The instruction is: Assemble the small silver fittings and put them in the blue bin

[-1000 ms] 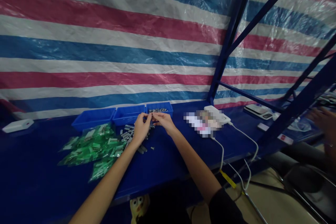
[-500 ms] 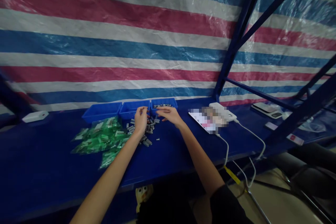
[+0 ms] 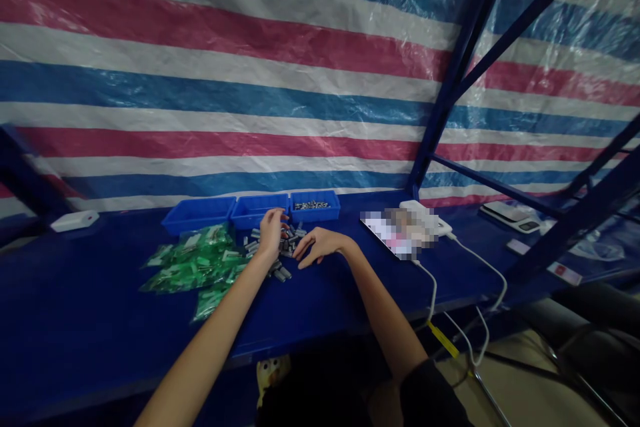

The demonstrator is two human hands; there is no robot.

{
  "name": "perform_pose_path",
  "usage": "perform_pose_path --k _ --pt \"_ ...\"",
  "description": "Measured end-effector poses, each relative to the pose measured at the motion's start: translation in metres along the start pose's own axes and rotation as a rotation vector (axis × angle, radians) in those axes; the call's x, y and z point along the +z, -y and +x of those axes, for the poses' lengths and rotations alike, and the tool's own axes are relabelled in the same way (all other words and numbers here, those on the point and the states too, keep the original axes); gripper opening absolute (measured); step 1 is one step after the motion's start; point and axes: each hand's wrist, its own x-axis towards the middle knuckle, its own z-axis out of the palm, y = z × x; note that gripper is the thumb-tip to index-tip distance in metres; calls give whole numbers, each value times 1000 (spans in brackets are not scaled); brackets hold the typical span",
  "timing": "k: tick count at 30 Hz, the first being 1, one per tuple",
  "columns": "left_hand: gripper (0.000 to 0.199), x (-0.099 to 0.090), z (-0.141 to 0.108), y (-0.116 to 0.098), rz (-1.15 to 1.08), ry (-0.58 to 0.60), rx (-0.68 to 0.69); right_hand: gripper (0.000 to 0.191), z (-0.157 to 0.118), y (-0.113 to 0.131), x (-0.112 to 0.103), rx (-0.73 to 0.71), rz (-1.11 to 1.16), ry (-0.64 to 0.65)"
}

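Observation:
My left hand hovers over a pile of small grey metal parts, in front of the middle blue bin. Its fingers curl inward, and what they hold, if anything, is too small to make out. At the pile's right edge is my right hand, palm down, thumb and fingers apart, its fingertips low by the table. The right blue bin contains many small metal pieces. Green plastic bags with small items inside lie left of the pile.
Two more blue bins, the left and the middle, stand at the table's back. A blurred-out screen, a white device and cables are on the right. A scale sits farther right, a white box far left.
My right hand has moved down and toward me, from in front of the right bin to the pile's edge. The small loose piece there no longer shows. My left hand has barely moved.

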Motion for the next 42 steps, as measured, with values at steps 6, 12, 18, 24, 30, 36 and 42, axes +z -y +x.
perform_pose_path --k 6,12,18,24,30,36,42 --pt "25 2 -3 0 8 13 -8 44 1 -3 1 -6 34 23" --pt "26 7 -5 3 3 61 0 35 7 -8 -1 -2 68 -73" --pt "27 6 -2 5 -37 61 8 27 9 -10 -1 -71 -34 -307" --pt "28 3 -1 4 -42 46 -4 29 13 -16 0 -99 -153 -382" --pt "29 2 -3 3 -37 54 -10 26 19 -23 -2 -136 -279 -409" --pt "26 5 -4 4 -21 101 8 20 21 -25 -1 -109 -240 -408" --pt "25 4 -3 4 -21 102 8 23 21 -22 -1 -42 -119 -381"
